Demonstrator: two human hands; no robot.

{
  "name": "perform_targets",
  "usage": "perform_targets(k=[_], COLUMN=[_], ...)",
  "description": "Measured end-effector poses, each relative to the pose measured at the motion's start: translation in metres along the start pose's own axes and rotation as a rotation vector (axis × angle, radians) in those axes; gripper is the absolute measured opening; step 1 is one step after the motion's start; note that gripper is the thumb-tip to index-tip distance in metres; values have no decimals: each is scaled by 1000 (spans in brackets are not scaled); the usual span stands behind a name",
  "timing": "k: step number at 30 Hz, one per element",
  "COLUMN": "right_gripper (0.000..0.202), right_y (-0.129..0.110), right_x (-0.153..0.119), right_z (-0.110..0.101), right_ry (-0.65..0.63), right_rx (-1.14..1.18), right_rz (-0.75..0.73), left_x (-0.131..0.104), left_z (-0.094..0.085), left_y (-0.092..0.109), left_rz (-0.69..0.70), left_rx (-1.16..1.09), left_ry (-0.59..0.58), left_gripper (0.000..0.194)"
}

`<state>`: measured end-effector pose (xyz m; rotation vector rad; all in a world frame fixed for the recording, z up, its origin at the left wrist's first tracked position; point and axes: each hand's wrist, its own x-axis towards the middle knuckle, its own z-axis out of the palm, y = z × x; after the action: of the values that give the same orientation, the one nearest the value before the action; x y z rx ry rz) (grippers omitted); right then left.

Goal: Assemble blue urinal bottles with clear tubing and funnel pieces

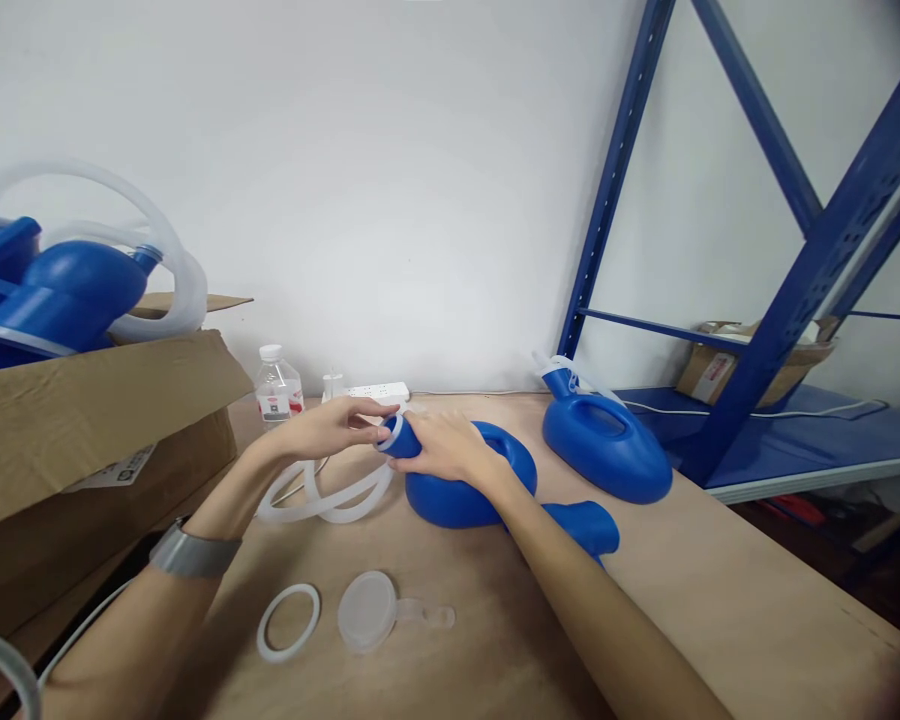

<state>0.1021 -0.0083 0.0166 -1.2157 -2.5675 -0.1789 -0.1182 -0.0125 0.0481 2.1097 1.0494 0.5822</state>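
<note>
- Head view: the blue bottle lay on the table in front of the person, its neck turned toward the left hand
- Right grip: the right hand was closed around the neck, just behind the mouth
- Left grip: thumb and fingers met the pale rim, with the thumb at the opening; whether they pinched it or merely rested there could not be told
- Step in hand, as judged: fine handling at the rim, with the right hand serving as the clamp
- Holding: a firm right grip close to the mouth suited this step, since a loose one would have let the rounded body roll
- Pressure: even force around the rim was advisable; a one-sided push risked tilting the neck
- Clearance: the clear tubing lay just beside the bottle and was best kept from snagging the left wrist
- Loose parts: the white ring and lid lay nearer the person, apart from both hands
</note>
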Motion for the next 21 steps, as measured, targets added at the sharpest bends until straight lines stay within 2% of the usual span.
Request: perform_targets(k=[2,4,7,9,11,12,13,14,16,18,21], right_gripper=[52,51,49,49,50,51,52,53,54,54,53], right_y=[0,0,0,0,0,0,0,0,0,0,-1], right_x=[-1,-2,-2,-3,-3,-3,-3,-4,-4,-4,-5], right_z=[0,0,1,1,1,1,1,1,1,0,0], right_ry=[2,21,27,13,8,10,14,18,22,20,11], right_rx=[7,2,-8,-9,-12,-14,-17,-20,-26,-31,-38], right_rz=[4,0,-3,2,7,7,6,4,-2,-7,1], left_x=[-2,-5,-12,-21,-35,-44,-53,-63,-83,-99,-113], left_z=[-7,-14,-23,-22,-13,-5,5,15,36,53,65], left_y=[-6,-9,2,19,35,40,43,42,32,15,-6], left_rz=[-90,-179,-249,-233,-217,-234,-248,-259,-225,-241,-251], left_rx=[-105,-116,86,271,413,458,499,552,625,688,751], left_ry=[5,50,99,84,38,-23,-65,-114,-155,-195,-240], left_gripper=[57,59,61,50,35,29,26,31,44,46,52])
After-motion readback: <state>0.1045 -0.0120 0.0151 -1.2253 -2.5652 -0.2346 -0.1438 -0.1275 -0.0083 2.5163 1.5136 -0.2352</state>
